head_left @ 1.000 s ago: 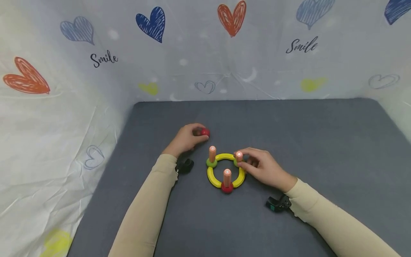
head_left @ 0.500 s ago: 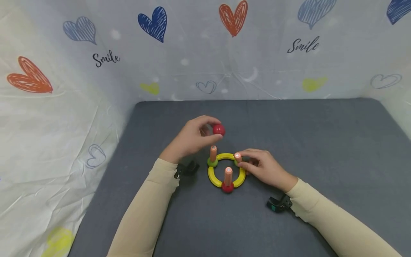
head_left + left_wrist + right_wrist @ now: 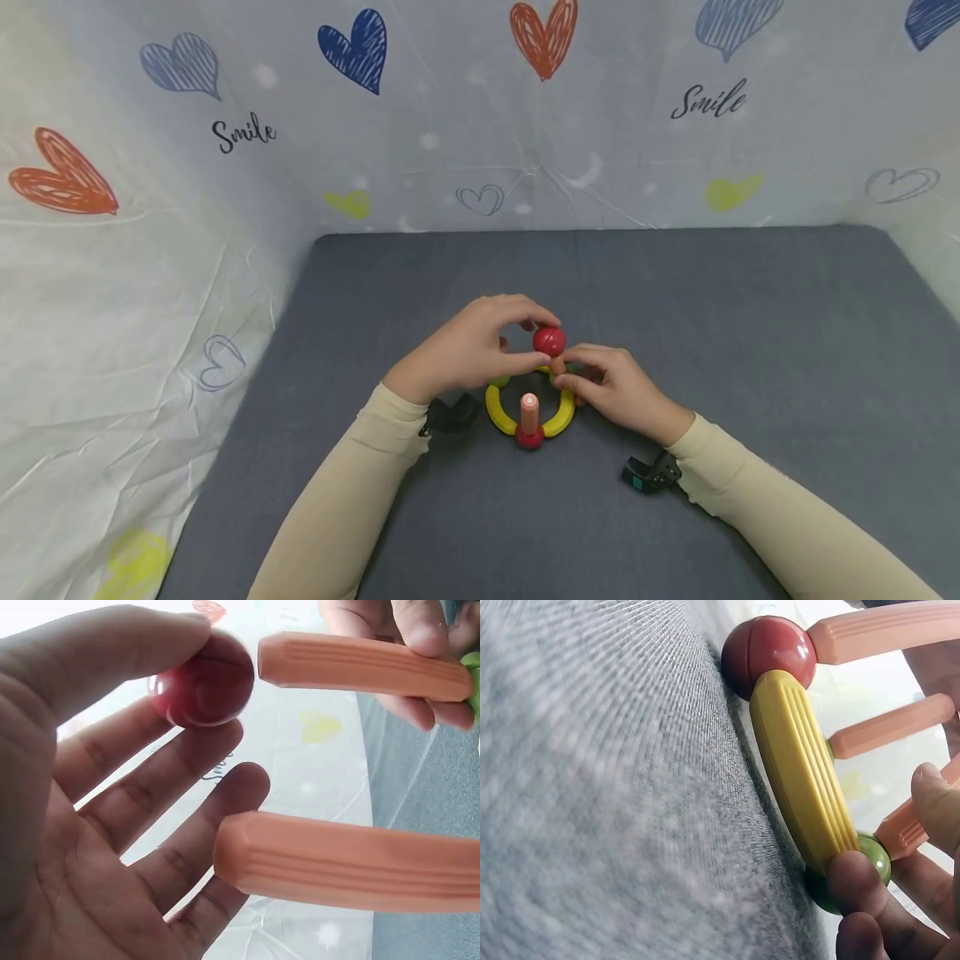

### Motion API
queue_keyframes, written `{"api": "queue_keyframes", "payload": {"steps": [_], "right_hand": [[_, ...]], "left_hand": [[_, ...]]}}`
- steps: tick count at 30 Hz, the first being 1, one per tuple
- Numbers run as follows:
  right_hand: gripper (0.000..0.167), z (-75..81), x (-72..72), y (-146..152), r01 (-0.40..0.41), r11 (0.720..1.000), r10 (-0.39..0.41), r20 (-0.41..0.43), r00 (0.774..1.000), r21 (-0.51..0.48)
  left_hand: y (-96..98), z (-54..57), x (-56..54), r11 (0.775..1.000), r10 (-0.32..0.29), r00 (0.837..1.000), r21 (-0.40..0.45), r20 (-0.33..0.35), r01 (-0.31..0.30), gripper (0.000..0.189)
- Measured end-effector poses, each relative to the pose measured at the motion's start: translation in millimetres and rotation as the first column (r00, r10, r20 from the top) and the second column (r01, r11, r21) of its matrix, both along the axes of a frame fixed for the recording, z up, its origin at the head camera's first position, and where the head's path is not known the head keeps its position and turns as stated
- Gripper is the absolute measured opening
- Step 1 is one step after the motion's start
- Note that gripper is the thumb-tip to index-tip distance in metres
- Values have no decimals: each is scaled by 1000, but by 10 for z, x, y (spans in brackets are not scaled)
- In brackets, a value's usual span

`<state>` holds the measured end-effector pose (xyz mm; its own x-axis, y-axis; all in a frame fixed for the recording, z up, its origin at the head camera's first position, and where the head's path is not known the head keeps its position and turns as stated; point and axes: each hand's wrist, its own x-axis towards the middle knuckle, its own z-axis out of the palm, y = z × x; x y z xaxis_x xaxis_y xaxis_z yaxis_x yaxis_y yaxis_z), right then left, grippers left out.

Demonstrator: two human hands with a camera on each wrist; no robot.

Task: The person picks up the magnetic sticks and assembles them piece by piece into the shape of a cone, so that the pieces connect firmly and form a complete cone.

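My left hand (image 3: 480,346) pinches a glossy red ball (image 3: 550,341) between thumb and fingertips. In the left wrist view the ball is close by the free end of an orange ribbed rod (image 3: 360,666). That rod is pinched by my right hand (image 3: 618,387), and it rises from a green ball (image 3: 874,859) on a ring of yellow curved pieces (image 3: 498,412). A fingertip of the right hand also touches a yellow piece. At the front, a second orange rod (image 3: 529,414) stands upright in a red ball (image 3: 529,437). The left hand hides the third rod in the head view.
The ring lies on a dark grey tabletop (image 3: 720,333). Behind and to the left hangs a white sheet (image 3: 420,108) printed with hearts. Black wrist cameras, such as the right one (image 3: 651,473), hang beneath both wrists.
My left hand has lifted the red ball from the table and carried it right, to the top of the rod that the right hand holds. The right hand has hardly moved.
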<state>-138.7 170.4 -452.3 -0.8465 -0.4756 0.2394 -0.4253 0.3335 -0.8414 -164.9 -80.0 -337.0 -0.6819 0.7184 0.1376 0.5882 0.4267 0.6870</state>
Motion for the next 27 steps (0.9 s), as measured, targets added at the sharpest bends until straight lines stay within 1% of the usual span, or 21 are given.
{"api": "queue_keyframes", "payload": {"steps": [5, 6, 8, 9, 11, 14, 16, 18, 20, 23, 27], "right_hand": [[22, -10, -1, 17, 15, 1000, -15, 7, 1000, 3], [22, -12, -1, 20, 16, 1000, -16, 7, 1000, 2], [22, -13, 1, 25, 17, 1000, -17, 9, 1000, 0], [23, -12, 3, 27, 17, 1000, -17, 9, 1000, -1], [23, -12, 5, 29, 16, 1000, -16, 9, 1000, -4], [23, -11, 9, 26, 20, 1000, -20, 10, 1000, 1], [22, -7, 10, 18, 18, 1000, -18, 9, 1000, 7], [20, 6, 12, 5, 18, 1000, -18, 7, 1000, 17], [19, 21, 15, -6, 17, 1000, -17, 10, 1000, 26], [16, 51, 19, -16, 18, 999, -18, 7, 1000, 43], [19, 68, 14, -22, 16, 998, -15, -23, 1000, 65]], "left_hand": [[15, -7, -1, 1000, -7, 1000, -24, 11, 7, 33], [13, -7, -4, 999, -8, 1000, -31, 17, 9, 34], [-3, -3, -12, 998, -4, 999, -60, 42, 7, 42], [-16, 0, -17, 997, 3, 998, -79, 59, 1, 46], [-57, 6, -37, 991, 29, 997, -135, 67, -20, 55], [-148, 9, -80, 970, 78, 995, -234, 63, -62, 63], [-229, -4, -124, 957, 91, 993, -283, 72, -67, 59], [-297, -18, -161, 949, 96, 990, -308, 103, -60, 47], [-338, -38, -192, 951, 91, 986, -307, 138, -45, 33], [-326, -82, -223, 957, 65, 989, -290, 133, -24, 17], [-258, -138, -237, 963, 13, 993, -270, 114, 18, 16]]}}
